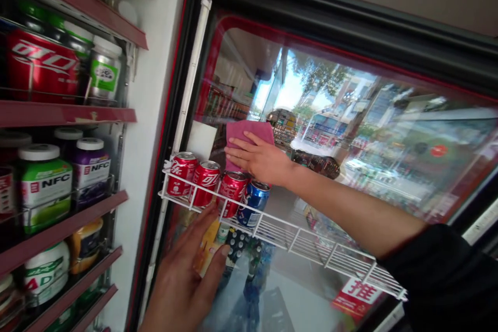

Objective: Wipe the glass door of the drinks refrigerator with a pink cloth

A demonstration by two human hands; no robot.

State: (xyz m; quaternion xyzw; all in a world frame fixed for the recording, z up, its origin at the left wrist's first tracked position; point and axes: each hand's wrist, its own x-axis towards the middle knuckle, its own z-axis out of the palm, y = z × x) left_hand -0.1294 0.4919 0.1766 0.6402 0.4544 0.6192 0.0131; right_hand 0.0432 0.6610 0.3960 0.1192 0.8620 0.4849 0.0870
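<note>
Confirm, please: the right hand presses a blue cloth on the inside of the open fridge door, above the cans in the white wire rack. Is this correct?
Not quite: the cloth is pink, not blue, as the head view shows. The rest holds: the right hand presses it on the inside of the open fridge door, above the cans in the white wire rack.

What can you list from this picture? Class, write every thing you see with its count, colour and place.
Cloth: one, pink, pressed flat on the door glass.
Red cans: three, in the door rack.
Blue can: one, right of the red cans.
Door rack: one, white wire, on the open fridge door.
Jars: several, white lids, green and purple labels, on the red shelves at left.
Right hand: on the cloth.
Left hand: on the glass below the rack.
</note>
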